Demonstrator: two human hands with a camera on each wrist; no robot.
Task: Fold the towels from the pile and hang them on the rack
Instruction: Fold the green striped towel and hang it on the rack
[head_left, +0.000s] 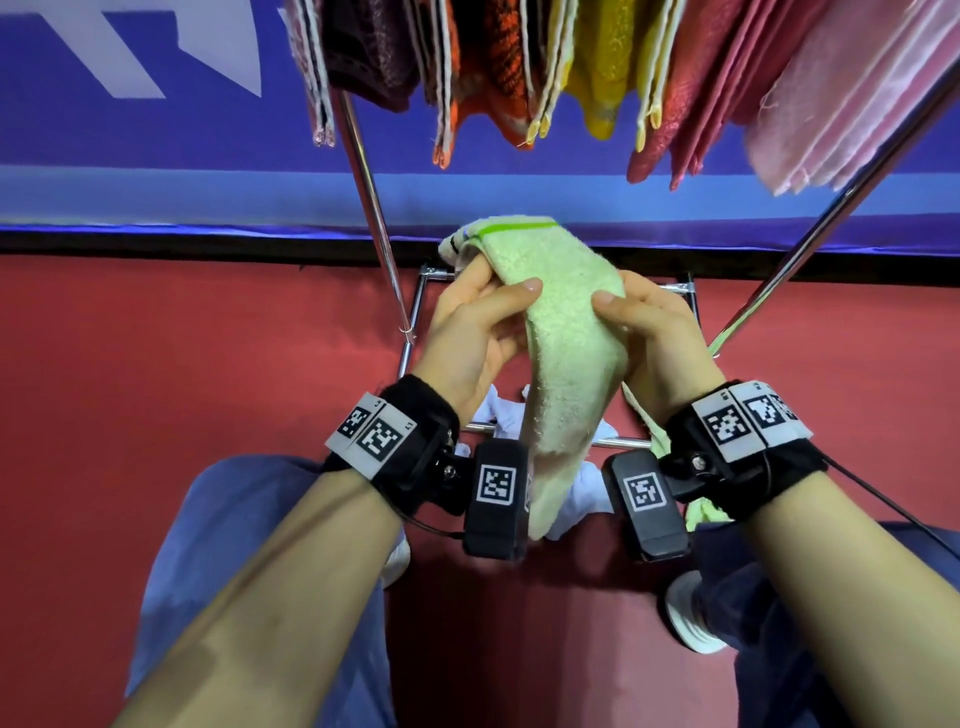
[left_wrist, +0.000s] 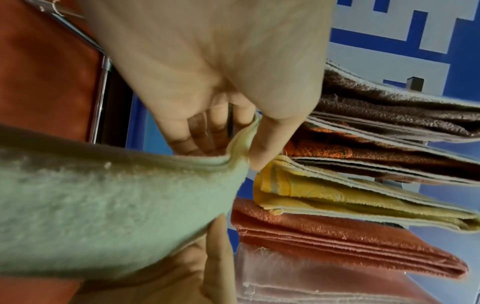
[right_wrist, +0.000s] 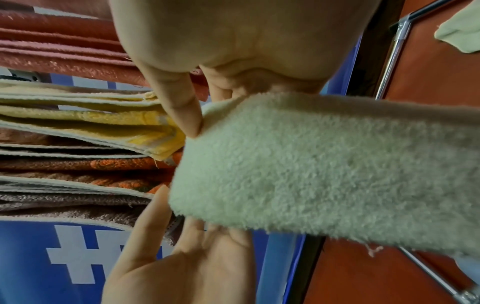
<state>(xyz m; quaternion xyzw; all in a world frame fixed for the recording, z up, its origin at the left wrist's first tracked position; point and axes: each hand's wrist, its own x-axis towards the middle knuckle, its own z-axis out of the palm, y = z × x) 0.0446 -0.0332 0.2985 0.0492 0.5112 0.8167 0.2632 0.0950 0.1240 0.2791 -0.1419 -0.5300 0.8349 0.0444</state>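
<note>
Head view: red floor (head_left: 208, 389) (blue wall (head_left: 156, 171) behind).

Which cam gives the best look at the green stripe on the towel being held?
Head view. The green stripe runs across the top fold of the light green towel, held by the left hand and right hand. Both wrist views show only plain green terry, no stripe.

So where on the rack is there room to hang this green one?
No gap shows along the row, from the maroon towel to the pink towel. The rail is bare only below the towels. Both hands hold the green towel.
</note>
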